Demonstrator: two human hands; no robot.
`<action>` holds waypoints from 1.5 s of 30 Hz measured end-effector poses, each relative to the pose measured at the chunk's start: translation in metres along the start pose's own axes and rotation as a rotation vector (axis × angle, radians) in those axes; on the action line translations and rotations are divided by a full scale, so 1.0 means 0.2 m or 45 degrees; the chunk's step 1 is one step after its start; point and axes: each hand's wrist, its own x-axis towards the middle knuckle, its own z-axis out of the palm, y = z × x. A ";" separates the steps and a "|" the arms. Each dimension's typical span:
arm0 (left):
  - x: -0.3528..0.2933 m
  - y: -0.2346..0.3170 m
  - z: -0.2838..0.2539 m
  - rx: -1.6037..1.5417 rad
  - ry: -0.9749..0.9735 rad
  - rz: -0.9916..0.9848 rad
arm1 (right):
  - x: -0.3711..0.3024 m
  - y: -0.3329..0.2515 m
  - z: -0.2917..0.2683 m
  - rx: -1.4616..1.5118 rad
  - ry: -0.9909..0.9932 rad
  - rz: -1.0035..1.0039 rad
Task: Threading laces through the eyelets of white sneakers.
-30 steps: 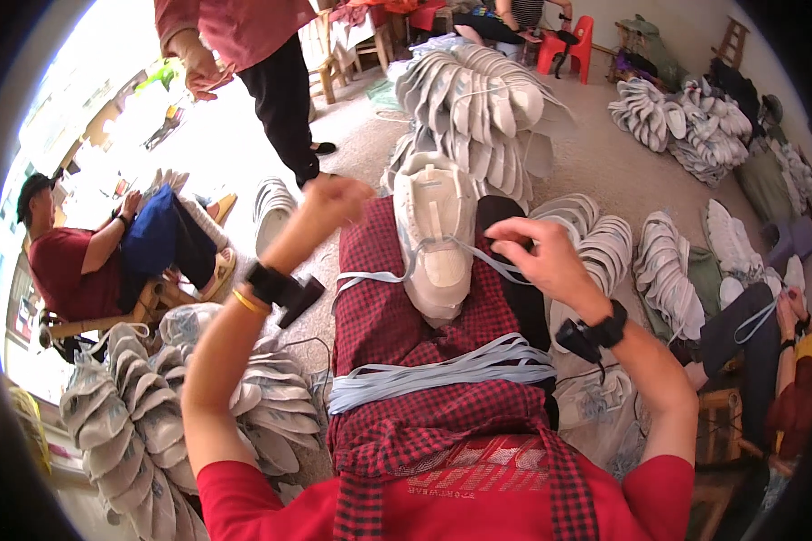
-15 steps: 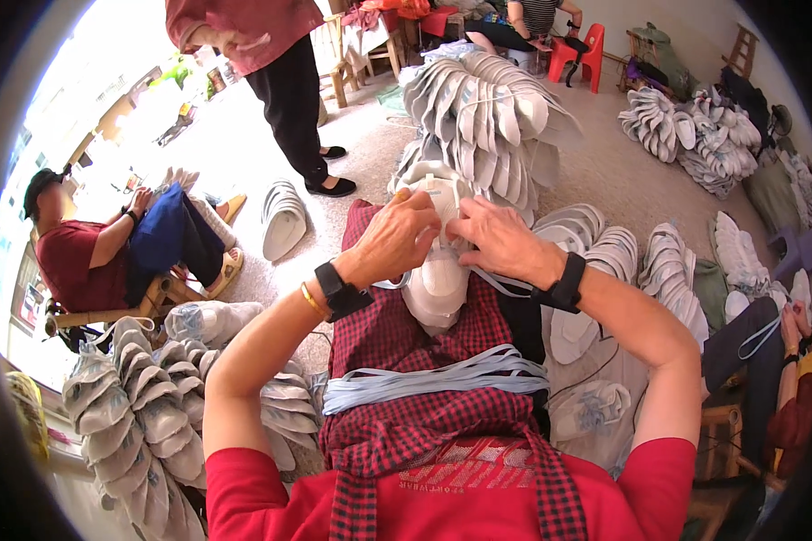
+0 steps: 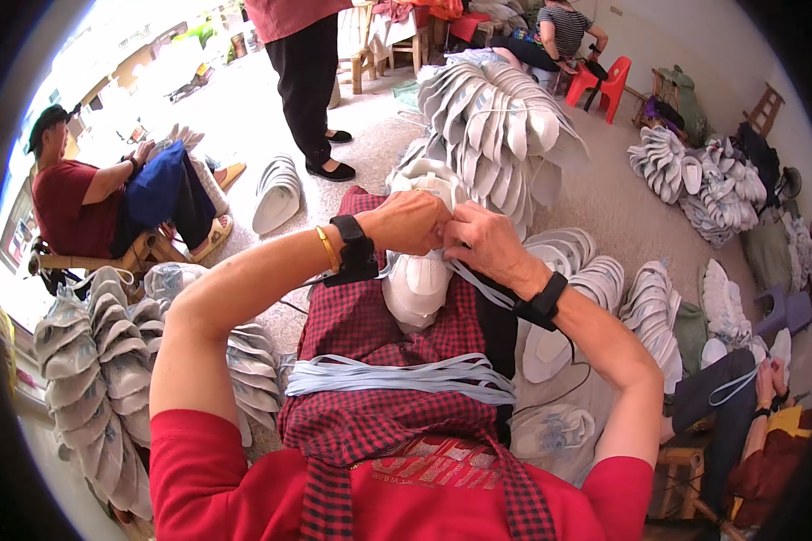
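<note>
A white shoe lies on my lap, toe toward me, over a red-and-black checked apron. Above its tongue area my two hands meet. My left hand is closed, its wrist bent over the shoe and its fingertips hidden. Touching it, my right hand pinches with thumb and fingers. A light-blue flat shoelace trails from beneath the right hand. The shoe's heel end is partly covered by my hands. Across my lap rests a bundle of light-blue shoelaces.
A tall stack of white shoe parts stands just beyond the shoe. More rows lie at left and right. One person sits at left, another stands ahead; a co-worker's hands hold a lace at right.
My left hand has rolled inward and come together with my right hand over the shoe. The view has shifted slightly, and the standing person's trunk has moved partly out of the top.
</note>
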 end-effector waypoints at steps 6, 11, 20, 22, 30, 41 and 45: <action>-0.01 -0.18 -0.20 -0.088 0.198 0.143 | -0.01 -0.02 -0.02 0.133 -0.002 0.012; -0.12 -0.14 -0.57 -0.081 0.364 -0.053 | 0.05 0.05 0.00 0.480 0.018 0.135; -0.15 -0.08 -0.22 -0.239 0.273 0.061 | 0.25 -0.05 -0.05 0.479 0.010 0.193; -0.19 -0.09 -0.13 -0.226 0.222 0.059 | 0.25 -0.02 -0.02 0.322 -0.001 0.004; -0.30 -0.07 -0.13 0.120 0.116 0.136 | 0.15 0.00 0.05 0.327 -0.006 -0.036; -0.30 -0.07 -0.04 -0.108 0.172 0.257 | 0.26 0.01 0.14 0.475 -0.176 -0.004; -0.28 -0.09 -0.05 -0.064 0.064 0.224 | 0.28 0.00 0.11 0.462 -0.316 0.177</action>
